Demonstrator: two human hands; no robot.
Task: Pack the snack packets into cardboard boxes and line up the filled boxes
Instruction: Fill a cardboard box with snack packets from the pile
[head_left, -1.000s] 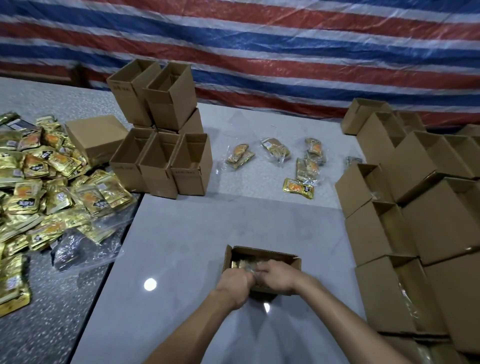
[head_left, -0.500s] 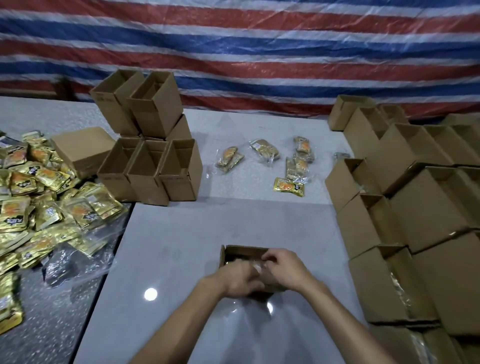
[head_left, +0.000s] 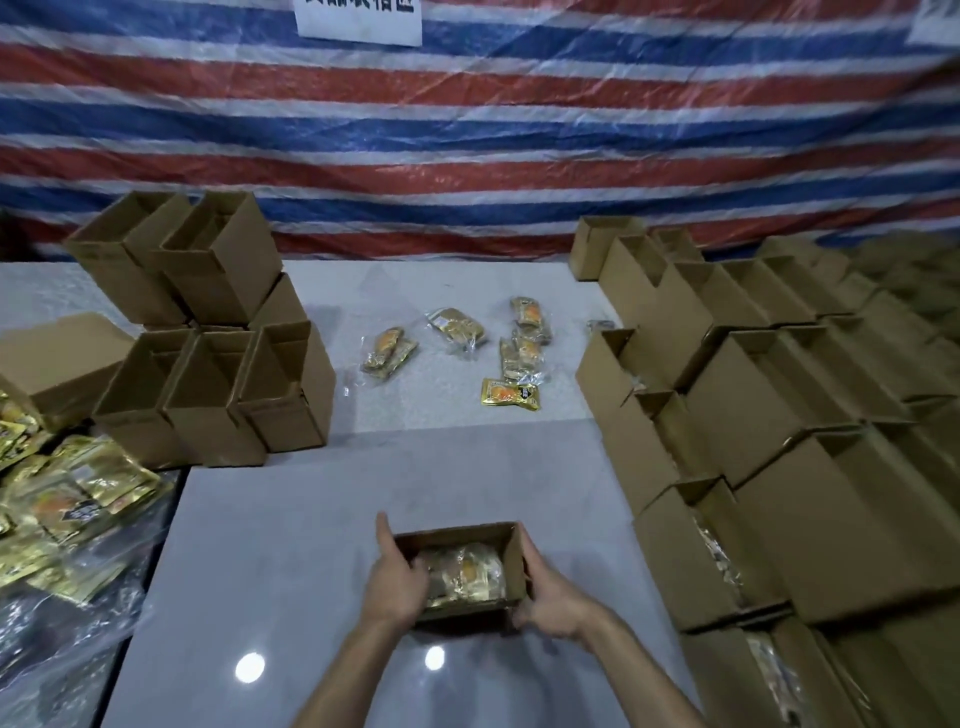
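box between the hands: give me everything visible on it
The cardboard box is plain brown card, rectangular, its top open with no flaps showing above the rim. It stands upright on the pale grey table, apart from the other boxes. Gold snack packets in clear wrap lie inside, below the rim. The left hand grips its left wall, and the right hand grips its right wall and near corner.

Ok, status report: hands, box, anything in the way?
Left hand and right hand hold the open box by its sides. Snack packets inside. Nothing between it and filled boxes at right.
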